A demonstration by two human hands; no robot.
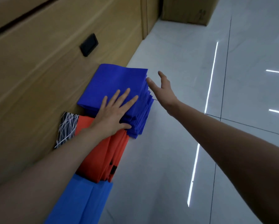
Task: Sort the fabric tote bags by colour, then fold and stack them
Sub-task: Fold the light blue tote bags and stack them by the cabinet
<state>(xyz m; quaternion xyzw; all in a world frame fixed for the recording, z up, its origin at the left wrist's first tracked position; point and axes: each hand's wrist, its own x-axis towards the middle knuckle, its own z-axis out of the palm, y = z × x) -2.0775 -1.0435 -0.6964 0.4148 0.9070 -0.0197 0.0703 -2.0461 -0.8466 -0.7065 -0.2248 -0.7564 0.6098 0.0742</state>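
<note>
Blue fabric tote bags (119, 84), folded and stacked at frame centre against the wooden panel (55, 70), look soft, light and apt to slide in layers; best squared from the edges. The left hand (114, 113) presses flat on top, fingers spread; the right hand (163, 89), fingers straight and holding nothing, hovers just beside the stack's right edge.

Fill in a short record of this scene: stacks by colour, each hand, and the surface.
Stacks: dark blue stack, orange stack, light blue stack, in a row along the wooden panel
Left hand: flat on the dark blue stack, fingers straight
Right hand: open, by that stack's right edge; contact unclear
Surface: pale tiled floor
Other: black-and-white patterned piece behind the orange stack
</note>
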